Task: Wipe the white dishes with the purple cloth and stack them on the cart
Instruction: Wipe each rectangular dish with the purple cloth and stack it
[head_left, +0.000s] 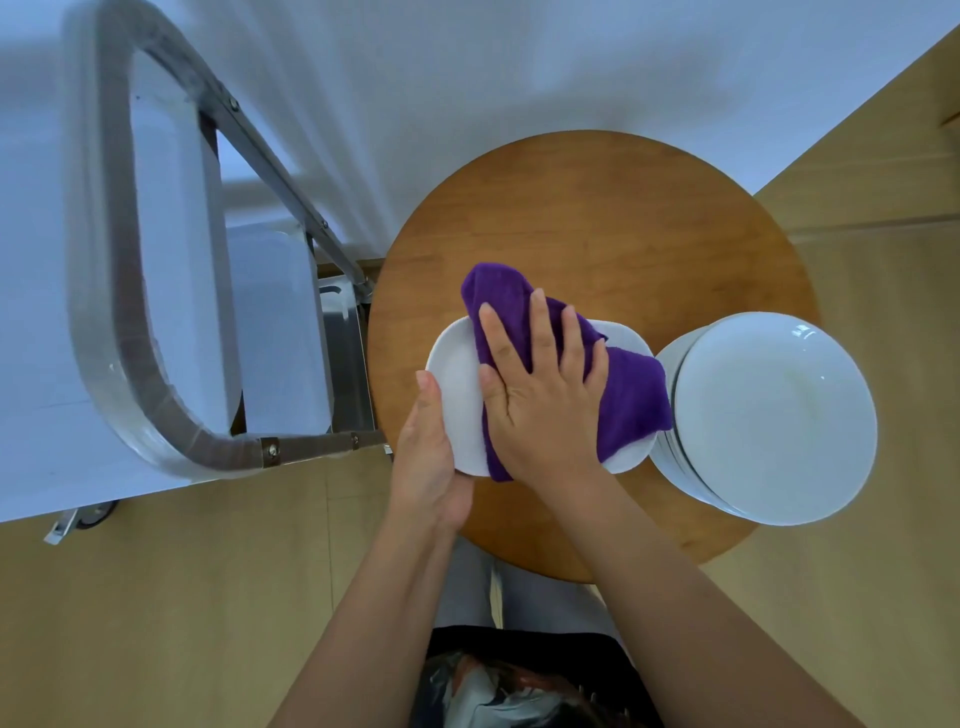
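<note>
Purple cloth (626, 395) on white dish (457, 395)

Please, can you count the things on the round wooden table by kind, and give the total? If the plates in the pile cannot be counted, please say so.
Purple cloth: 1
White dish being wiped: 1
Pile of white plates: 1 pile; the number of plates inside cannot be told
Total: 3, with the pile counted as one
</note>
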